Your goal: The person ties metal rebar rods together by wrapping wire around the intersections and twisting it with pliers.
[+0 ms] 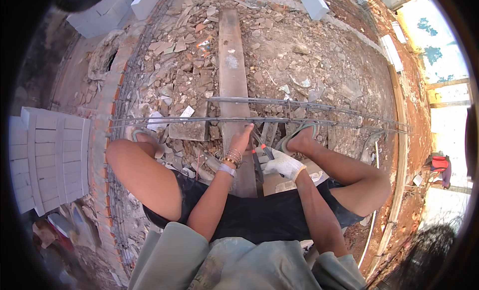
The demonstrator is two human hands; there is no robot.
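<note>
My left hand (240, 140), bare with bracelets and a pale band at the wrist, is at the near steel bars of a rebar cage (199, 119). Its fingers look closed against the bars; what they pinch is too small to make out. My right hand (283, 165), in a white work glove, is closed round the handles of pincers (267, 151) with dark and orange grips. The pincers point up and left, their tip close to the bars beside my left hand. Under the bars runs a long wooden plank (233, 65).
Broken rubble (184, 75) covers the ground around the plank and my sandalled feet. Grey blocks (50, 160) are stacked at the left, beside a brick edge with more rebar. A timber board (396, 190) runs along the right, with a red object (439, 163) beyond it.
</note>
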